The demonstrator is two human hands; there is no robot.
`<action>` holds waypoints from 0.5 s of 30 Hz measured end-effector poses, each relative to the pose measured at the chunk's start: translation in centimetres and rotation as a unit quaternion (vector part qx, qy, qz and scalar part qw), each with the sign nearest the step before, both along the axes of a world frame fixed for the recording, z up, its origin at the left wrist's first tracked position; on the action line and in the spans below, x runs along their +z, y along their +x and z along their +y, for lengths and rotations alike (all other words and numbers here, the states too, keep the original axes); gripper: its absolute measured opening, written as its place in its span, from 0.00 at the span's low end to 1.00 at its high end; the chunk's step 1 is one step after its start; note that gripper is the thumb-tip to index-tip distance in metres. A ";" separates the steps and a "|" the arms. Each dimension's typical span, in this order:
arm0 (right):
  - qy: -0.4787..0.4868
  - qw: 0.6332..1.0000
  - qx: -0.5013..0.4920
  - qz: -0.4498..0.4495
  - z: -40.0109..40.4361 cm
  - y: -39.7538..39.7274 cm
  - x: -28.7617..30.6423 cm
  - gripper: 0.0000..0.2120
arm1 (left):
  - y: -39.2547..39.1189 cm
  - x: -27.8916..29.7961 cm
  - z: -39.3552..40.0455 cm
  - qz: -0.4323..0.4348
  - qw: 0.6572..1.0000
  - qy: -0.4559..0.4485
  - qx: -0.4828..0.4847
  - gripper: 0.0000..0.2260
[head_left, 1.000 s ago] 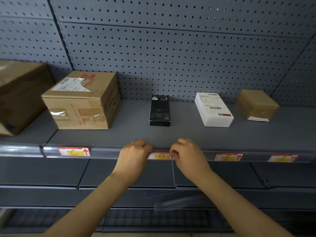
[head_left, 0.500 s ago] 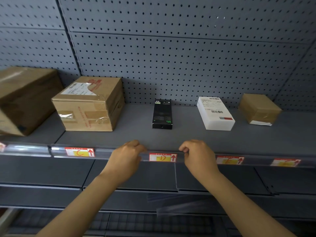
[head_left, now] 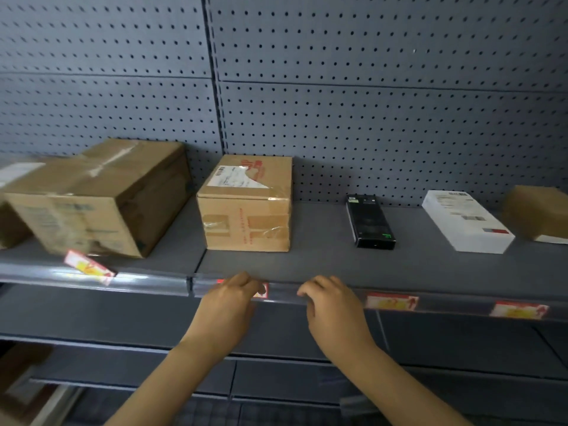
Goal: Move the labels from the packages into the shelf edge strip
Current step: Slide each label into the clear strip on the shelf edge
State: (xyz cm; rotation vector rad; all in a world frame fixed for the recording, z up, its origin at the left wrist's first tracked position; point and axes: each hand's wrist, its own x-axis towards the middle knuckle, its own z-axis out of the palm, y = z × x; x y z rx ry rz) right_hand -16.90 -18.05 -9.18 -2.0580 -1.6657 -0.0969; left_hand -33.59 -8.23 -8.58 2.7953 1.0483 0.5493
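Both hands have slid leftward along the shelf edge strip point(head_left: 332, 298) since half a second ago, leaving the label they were flanking and coming to the next one over, while the view has swung left to bring in a big cardboard box point(head_left: 92, 198). That earlier label point(head_left: 391, 301) now sits seated in the strip to the right of the right hand point(head_left: 333, 305), with another label point(head_left: 518, 309) further right, so those slots look done. The left hand point(head_left: 229, 298) lies over a label point(head_left: 261, 292) below the taped box point(head_left: 246, 204), fingers curled against the strip; whether it pinches the label or only presses it I cannot tell, as most of it is hidden. The right hand rests on the strip's top lip with fingers loosely bent, gripping nothing that shows. Further left, a loose label point(head_left: 89, 267) lies tilted at the shelf's front edge just before the big box, not yet in the strip; it is likely the next one to seat. Behind, a black box point(head_left: 370, 221), a white box point(head_left: 467, 221) and a small brown box point(head_left: 539, 212) stand well apart along the shelf.
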 end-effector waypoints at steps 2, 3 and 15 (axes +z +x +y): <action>0.010 1.000 0.003 0.015 1.6 -2.6 0.1 0.15 | -2.4 0.3 1.6 -0.002 1.000 0.010 -0.001 0.17; 0.011 1.000 0.002 0.016 2.3 -3.8 0.2 0.14 | -3.3 0.4 2.3 -0.005 1.000 0.007 0.002 0.16; 0.042 0.998 -0.046 0.025 5.4 -7.4 0.2 0.07 | -5.1 -0.5 5.0 -0.069 0.997 -0.034 0.006 0.09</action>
